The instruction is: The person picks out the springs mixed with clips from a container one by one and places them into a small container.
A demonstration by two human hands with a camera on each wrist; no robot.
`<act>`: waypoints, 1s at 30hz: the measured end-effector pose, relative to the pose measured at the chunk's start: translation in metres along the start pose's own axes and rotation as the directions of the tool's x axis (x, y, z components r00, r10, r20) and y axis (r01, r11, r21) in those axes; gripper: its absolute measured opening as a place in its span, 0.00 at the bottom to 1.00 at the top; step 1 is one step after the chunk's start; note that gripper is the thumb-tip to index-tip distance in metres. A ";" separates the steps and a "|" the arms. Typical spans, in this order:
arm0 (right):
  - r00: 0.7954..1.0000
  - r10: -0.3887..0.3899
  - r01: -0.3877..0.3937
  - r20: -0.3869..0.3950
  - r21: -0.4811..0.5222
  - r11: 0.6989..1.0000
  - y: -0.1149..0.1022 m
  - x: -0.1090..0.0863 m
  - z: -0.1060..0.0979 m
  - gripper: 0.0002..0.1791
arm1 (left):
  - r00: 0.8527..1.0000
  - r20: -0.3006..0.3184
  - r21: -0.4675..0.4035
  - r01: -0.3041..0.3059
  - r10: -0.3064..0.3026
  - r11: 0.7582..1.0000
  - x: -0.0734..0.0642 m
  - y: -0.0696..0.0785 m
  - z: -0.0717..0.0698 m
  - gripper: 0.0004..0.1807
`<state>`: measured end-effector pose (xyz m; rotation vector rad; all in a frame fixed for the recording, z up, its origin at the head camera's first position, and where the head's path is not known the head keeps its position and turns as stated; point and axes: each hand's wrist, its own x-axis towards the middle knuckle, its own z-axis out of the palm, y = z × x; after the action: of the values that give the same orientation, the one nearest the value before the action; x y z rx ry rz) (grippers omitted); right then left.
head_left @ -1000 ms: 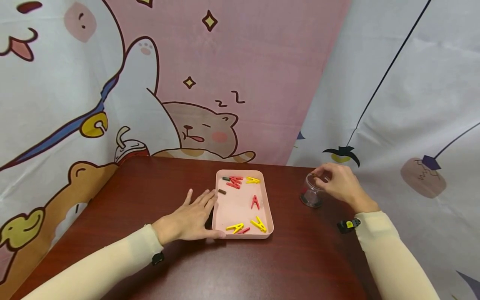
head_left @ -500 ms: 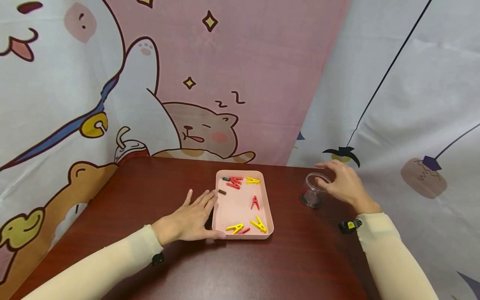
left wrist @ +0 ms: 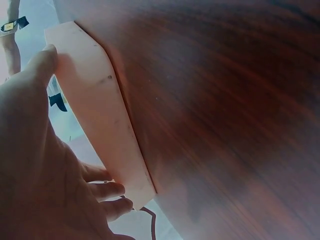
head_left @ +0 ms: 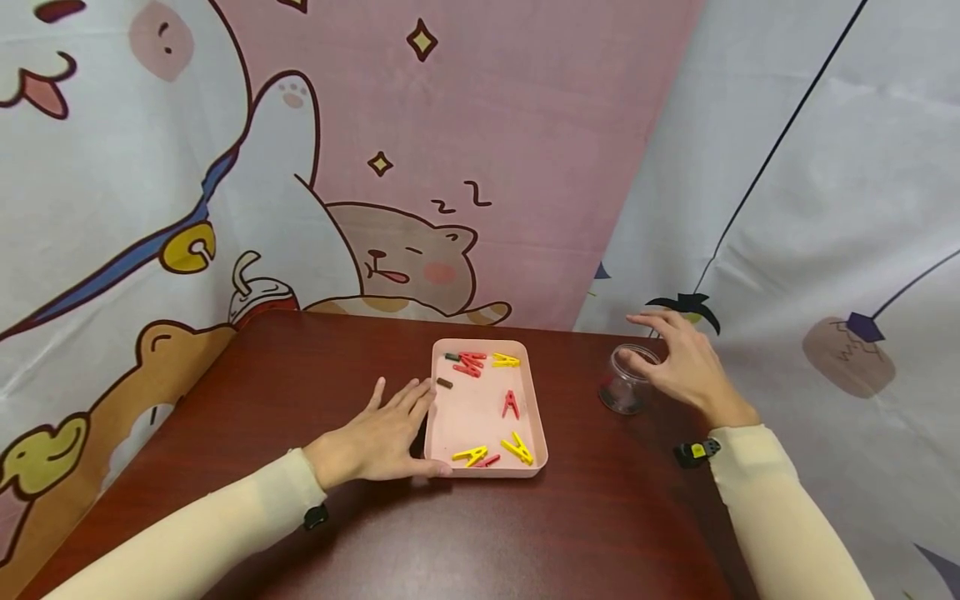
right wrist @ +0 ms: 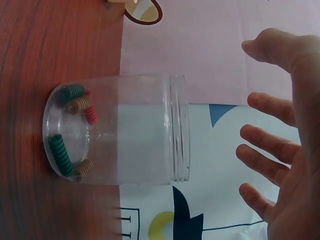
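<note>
Left hand [head_left: 378, 437] is spread along the left wall of the tray [head_left: 472, 417], thumb at the near corner; nothing is gripped, tray is probably just braced against sliding. Near yellow clips [head_left: 517, 450] are laid at the tray's near end, with a red piece [head_left: 487, 461] between them, type not readable. Red clip [head_left: 510, 405] is set toward the right wall. Brown spring [head_left: 445, 383] and green spring [head_left: 452, 357] are laid by the left wall, farther up, near the red clips [head_left: 468, 372] and far yellow clip [head_left: 506, 361]. Jar [head_left: 622, 393] is stood upright right of the tray, presumably for access from above; jar springs [right wrist: 61, 155] are gathered at its bottom. Right hand [head_left: 688, 367] is held above the mouth, fingers spread, nothing pinched. Backdrop [head_left: 525, 167] is hung behind.
</note>
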<state>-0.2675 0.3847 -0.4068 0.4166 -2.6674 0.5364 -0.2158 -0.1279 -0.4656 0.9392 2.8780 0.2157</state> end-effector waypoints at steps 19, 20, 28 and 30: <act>0.996 -0.093 0.093 -0.005 -0.031 0.995 -0.031 0.013 0.029 0.31 | 1.000 0.006 0.013 0.008 -0.008 1.000 0.003 -0.001 0.000 0.74; 0.995 -0.097 0.097 -0.002 -0.032 0.995 -0.033 0.015 0.031 0.30 | 1.000 0.006 0.015 0.008 -0.008 1.000 0.003 -0.001 0.000 0.74; 0.993 -0.110 0.111 0.039 -0.011 0.994 -0.053 0.026 0.045 0.31 | 1.000 0.006 0.013 0.014 -0.014 1.000 0.002 -0.001 0.000 0.74; 0.992 -0.117 0.117 0.053 -0.002 0.993 -0.059 0.028 0.048 0.30 | 1.000 0.009 0.009 0.014 -0.014 1.000 0.002 -0.001 0.001 0.74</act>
<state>-0.2862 0.3071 -0.4176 0.5893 -2.6730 0.4889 -0.2172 -0.1274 -0.4666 0.9186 2.8789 0.1976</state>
